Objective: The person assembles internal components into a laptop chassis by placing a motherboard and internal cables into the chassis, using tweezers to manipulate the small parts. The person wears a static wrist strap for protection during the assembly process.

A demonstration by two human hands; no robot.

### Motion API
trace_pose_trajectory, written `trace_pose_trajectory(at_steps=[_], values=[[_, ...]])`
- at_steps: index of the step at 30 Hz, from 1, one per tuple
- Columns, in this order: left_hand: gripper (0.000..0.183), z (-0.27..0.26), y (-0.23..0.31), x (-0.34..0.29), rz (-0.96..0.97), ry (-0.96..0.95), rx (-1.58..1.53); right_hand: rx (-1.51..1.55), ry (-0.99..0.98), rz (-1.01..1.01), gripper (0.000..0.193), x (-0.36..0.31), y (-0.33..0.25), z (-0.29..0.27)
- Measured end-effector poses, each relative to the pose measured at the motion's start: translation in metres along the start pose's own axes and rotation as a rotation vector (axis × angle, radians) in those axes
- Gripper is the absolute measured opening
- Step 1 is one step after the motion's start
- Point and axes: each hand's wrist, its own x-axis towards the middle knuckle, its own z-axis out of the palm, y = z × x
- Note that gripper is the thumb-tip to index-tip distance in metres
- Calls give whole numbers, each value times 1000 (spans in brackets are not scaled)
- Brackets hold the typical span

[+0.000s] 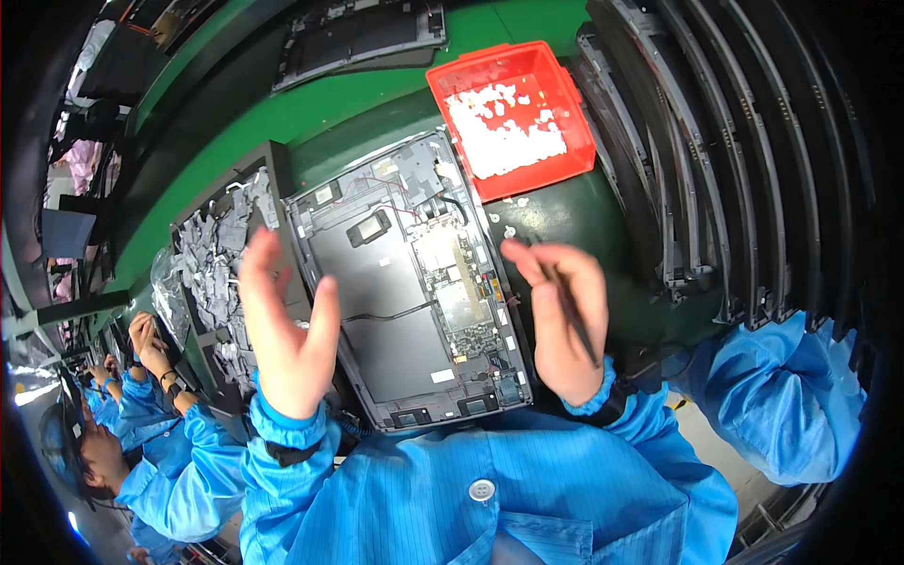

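Note:
An opened laptop chassis (377, 282), its circuit board (457, 282) bare along the right side, lies in front of me. Over the chassis's left edge my left hand (290, 330) is raised with fingers spread and nothing in it; its fingers are somewhat blurred. My right hand (570, 315) is just right of the chassis, closed around a dark slim tool (576, 325) that slants across the palm. I cannot make out whether the tool has one tip or two. Small whitish bits (509, 232) lie on the table near the right fingertips.
A red bin (576, 160) of white scraps stands beyond my right hand. Grey scraps (212, 259) fill a dark tray at left. Dark panels (716, 141) stand in a row at right. Another chassis (363, 42) lies at the back. People in blue sleeves (202, 452) are on both sides.

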Motion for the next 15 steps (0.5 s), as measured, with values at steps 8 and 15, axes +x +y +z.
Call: trace_pose_trajectory(at_steps=[8, 15], values=[[48, 14, -19, -67, -249, 58, -396, 17, -120, -62, 29, -25, -1, 18], [36, -9, -8, -39, -410, 75, -831, 414, -60, 64, 25, -25, -5, 23]])
